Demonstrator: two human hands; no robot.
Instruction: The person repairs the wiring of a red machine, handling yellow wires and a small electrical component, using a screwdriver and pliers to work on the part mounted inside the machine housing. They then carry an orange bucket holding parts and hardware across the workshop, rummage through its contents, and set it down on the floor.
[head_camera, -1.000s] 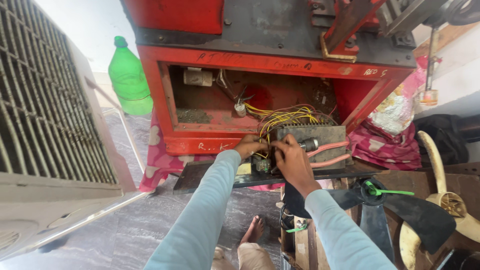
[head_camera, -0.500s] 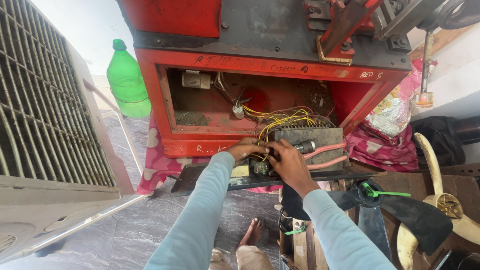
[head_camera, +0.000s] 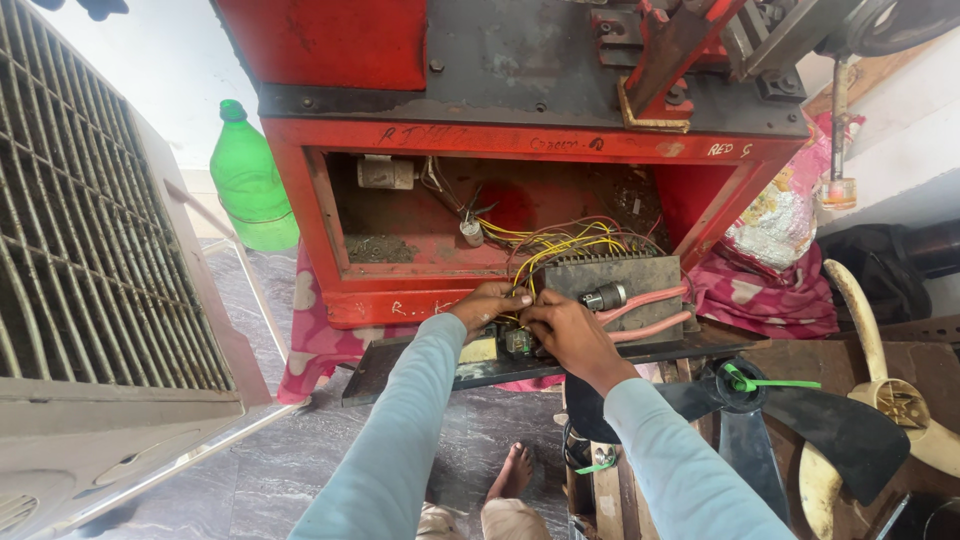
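You face a red machine housing (head_camera: 330, 260) with yellow wires (head_camera: 560, 245) and two pink cables (head_camera: 645, 300). Beside it stand a green bottle (head_camera: 245, 185), a pink cloth with pale blotches (head_camera: 310, 335) and a black fan blade (head_camera: 850, 430). Your sleeves (head_camera: 400, 430) are pale blue.

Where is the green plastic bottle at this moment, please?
In the head view, the green bottle stands upper left, between the grey grille and the red machine's open cabinet.

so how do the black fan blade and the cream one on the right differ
The black fan blade is dark, broad and flat; the cream fan blade is pale, narrower and curved. The black one carries a green tie at its hub; the cream one has a brassy hub and no tie showing. The black one lies nearer the right hand. Both rest at the right, off any motor.
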